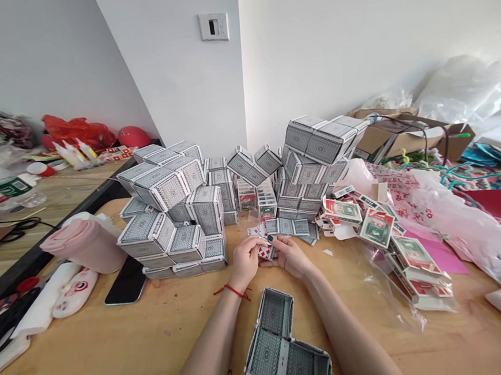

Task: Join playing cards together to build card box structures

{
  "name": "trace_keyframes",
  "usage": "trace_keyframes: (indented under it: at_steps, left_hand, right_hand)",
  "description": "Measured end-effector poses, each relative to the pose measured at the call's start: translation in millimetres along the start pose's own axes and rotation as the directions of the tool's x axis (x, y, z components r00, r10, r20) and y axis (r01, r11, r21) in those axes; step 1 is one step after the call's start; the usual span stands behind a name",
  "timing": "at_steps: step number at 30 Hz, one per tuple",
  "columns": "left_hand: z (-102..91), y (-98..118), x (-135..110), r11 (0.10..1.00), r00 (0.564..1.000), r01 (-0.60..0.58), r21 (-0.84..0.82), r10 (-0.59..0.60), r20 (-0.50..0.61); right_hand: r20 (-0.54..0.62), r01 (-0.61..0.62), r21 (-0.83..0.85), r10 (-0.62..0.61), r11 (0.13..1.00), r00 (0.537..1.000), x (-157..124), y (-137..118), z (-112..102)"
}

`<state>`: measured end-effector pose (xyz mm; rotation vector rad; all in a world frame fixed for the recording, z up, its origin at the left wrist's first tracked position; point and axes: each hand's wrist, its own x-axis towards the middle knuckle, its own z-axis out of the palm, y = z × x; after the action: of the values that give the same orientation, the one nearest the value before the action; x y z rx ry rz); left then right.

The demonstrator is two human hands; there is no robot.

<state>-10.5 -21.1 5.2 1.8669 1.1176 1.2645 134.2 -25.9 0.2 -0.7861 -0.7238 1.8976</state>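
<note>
Over the middle of the table, my left hand point(245, 262) and my right hand point(291, 256) meet with closed fingers on a playing card point(265, 251) with red diamonds. The fingers hide part of it, so I cannot tell whether it is one card or several. Just beyond lie loose cards point(288, 226), grey-patterned backs up. Between my forearms rests an L-shaped piece of folded cards point(269, 339). Similar card blocks are stacked high at the left point(170, 217) and right point(313, 165), with a V-shaped block point(253, 165) between them. Behind the hands stand full card packs point(265, 201).
Opened card boxes point(377, 228) and clear wrappers lie to the right, beside a white plastic bag point(425, 197). On the left are a black phone point(125, 283), a pink roll point(84, 245) and a white case point(74, 294). A wall point(180, 71) closes off the back.
</note>
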Motion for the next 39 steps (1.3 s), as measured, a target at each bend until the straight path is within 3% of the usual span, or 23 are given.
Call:
trace_keyframes:
  at_steps: [9, 17, 21, 26, 39]
  left_hand:
    - [10.4, 8, 0, 0.995, 0.998, 0.02, -0.098, -0.025, -0.051]
    - [9.3, 2, 0, 0.941, 0.971, 0.224, -0.254, -0.238, -0.022]
    - [11.5, -1, 0, 0.938, 0.949, 0.308, -0.157, -0.314, -0.013]
    - [10.9, -4, 1, 0.95, 0.951, 0.309, -0.042, -0.308, 0.029]
    - [7.8, -2, 3, 0.951, 0.955, 0.295, -0.092, -0.295, 0.019]
  right_hand:
    - [0.128, -0.08, -0.016, 0.081, 0.997, 0.988, -2, 4, 0]
    - [0.141, -0.011, -0.044, 0.017, 0.999, 0.99, 1, 10, 2]
    - [0.15, 0.017, -0.087, -0.004, 0.996, 0.989, 1, 10, 3]
    - [0.154, 0.032, -0.098, -0.016, 0.995, 0.988, 2, 12, 0]
    - [0.091, 0.106, -0.213, -0.089, 0.971, 0.992, 6, 19, 3]
